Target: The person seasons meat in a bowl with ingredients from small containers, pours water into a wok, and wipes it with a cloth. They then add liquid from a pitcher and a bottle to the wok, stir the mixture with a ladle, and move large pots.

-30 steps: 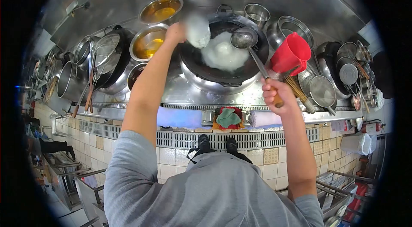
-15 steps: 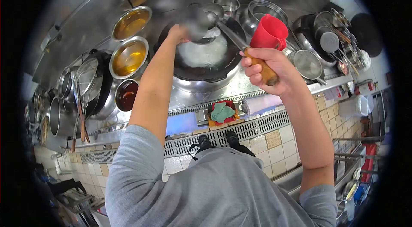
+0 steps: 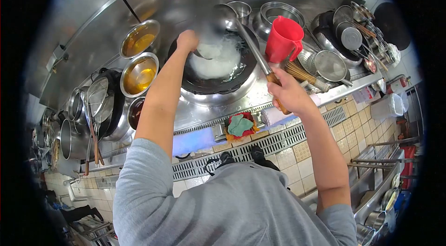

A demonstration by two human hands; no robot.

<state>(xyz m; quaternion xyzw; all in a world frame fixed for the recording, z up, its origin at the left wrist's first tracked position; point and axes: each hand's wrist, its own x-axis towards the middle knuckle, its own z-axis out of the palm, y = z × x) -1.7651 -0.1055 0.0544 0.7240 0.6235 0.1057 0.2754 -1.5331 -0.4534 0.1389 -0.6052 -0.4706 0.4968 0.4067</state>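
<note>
Here we stand at the stove, our right hand (image 3: 284, 93) wrapped tight around the wooden grip of the ladle (image 3: 224, 14), whose bowl hangs over the far rim of the wok (image 3: 206, 84). Our left hand (image 3: 187, 40) is curled into a fist at the wok's left rim; what it grips we cannot tell. White food (image 3: 218, 60) lies in the wok, and a red jug (image 3: 283, 39) stands just beside it.

A red jug (image 3: 283, 39) stands just beside a wire strainer (image 3: 330, 65).
</note>
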